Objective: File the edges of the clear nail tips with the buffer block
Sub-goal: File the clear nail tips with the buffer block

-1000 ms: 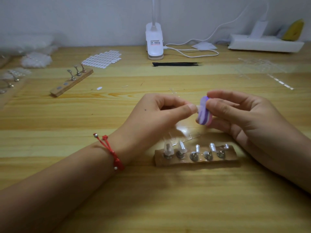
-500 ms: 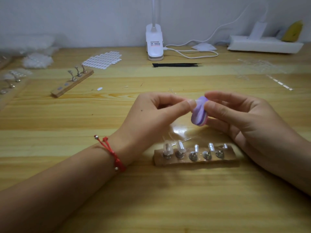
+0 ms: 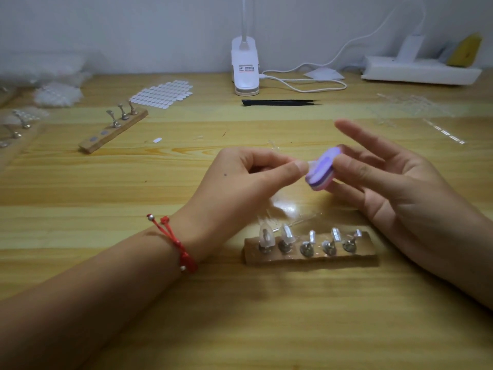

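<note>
One clear nail tip [image 3: 310, 163] sits pinched in the left hand [image 3: 240, 177] just behind the wooden stand [image 3: 310, 259], its edge poking out so the buffer block [image 3: 321, 170], gripped in the right hand [image 3: 394, 188] with forefinger lifted straight, can rub along it.

In my right grip [image 3: 394, 188] the buffer block [image 3: 320, 169] looks matt and foamy, purple over a pink layer, though blur leaves its grit uncertain. The nail tip [image 3: 310, 163] pinched in my left grip [image 3: 240, 182] is clear, glossy plastic. Just below both grips, the holder [image 3: 293, 259] is bare rough wood carrying shiny metal pegs [image 3: 306, 248]. The tabletop [image 3: 240, 316] under it is smooth grained wood with a soft sheen. Behind the left grip, a bracelet [image 3: 184, 253] of red woven cord.
</note>
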`<action>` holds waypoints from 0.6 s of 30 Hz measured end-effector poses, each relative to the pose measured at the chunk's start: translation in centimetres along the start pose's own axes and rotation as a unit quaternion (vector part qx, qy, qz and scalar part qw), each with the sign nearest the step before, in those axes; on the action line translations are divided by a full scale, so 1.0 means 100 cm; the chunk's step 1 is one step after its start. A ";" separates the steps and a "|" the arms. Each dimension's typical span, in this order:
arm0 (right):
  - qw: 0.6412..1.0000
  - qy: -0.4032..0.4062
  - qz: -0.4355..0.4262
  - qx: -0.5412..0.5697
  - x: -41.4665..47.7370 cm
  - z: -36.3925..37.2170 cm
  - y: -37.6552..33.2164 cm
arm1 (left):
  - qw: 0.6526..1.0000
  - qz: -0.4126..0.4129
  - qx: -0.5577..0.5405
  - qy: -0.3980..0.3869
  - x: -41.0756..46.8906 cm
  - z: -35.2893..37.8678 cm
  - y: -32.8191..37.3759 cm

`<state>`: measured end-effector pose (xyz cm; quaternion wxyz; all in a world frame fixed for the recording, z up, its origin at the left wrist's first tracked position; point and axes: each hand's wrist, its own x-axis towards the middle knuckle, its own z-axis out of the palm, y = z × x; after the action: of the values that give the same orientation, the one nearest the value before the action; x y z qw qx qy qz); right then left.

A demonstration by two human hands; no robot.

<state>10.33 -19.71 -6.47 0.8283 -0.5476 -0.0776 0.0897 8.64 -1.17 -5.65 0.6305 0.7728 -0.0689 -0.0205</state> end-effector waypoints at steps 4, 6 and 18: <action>1.000 0.008 -0.011 0.008 0.000 -0.001 0.000 | 1.000 0.000 0.013 -0.018 0.001 -0.001 -0.001; 0.999 0.026 -0.015 0.025 0.002 -0.004 -0.001 | 1.000 -0.001 0.012 -0.008 0.001 -0.001 -0.003; 0.997 0.074 -0.016 0.033 0.003 -0.006 -0.009 | 1.000 -0.005 0.001 -0.019 0.004 0.000 -0.006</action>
<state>10.86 -20.54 -5.88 0.8506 -0.5240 -0.0217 0.0382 9.05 -1.09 -6.23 0.6280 0.7734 -0.0773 -0.0386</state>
